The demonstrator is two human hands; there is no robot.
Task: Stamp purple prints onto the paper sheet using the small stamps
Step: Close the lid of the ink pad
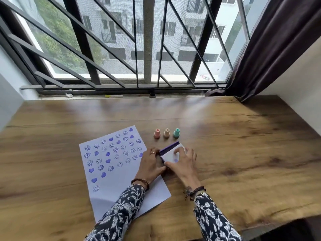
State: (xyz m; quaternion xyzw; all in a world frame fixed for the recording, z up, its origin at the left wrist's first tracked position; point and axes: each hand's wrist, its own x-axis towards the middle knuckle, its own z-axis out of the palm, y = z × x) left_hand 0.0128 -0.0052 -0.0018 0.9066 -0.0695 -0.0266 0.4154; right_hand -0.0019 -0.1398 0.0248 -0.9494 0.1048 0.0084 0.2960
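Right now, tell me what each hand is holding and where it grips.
Both hands hold the small white ink pad case with purple pad: the left hand at its left edge, the right hand with fingers across its white lid.

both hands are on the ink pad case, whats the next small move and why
Probably finish moving the lid of the ink pad case: both the left hand and right hand grip it, a purple strip shows at its far edge, and all three stamps stand untouched.
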